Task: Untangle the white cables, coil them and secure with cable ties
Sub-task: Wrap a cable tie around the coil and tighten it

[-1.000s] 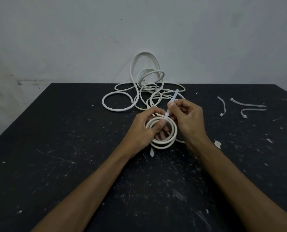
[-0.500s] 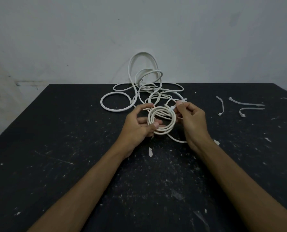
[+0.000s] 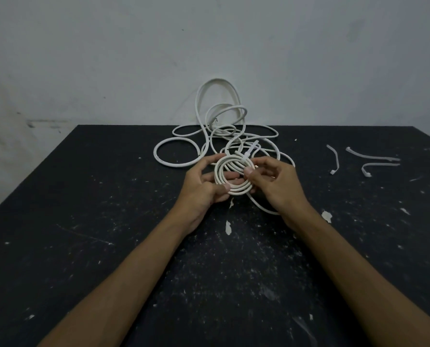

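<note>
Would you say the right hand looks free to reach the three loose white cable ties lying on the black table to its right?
Probably not yet: the right hand pinches the coiled white cable. Otherwise bare black table leads to the cable ties.

Both bare forearms come in from the lower corners, at about 7 and 5 o'clock, and they meet near the centre. The left hand (image 3: pixel 203 186) is turned with the palm to the right; its thumb presses on the lower edge of the coiled white cable (image 3: pixel 234 175) at about 6 o'clock of the coil, and its fingers pass behind the coil and show through the middle. The right hand (image 3: pixel 275 182) is at 3 o'clock of the coil, with fingers curled, and thumb and forefinger pinch the coil's right side.
</note>
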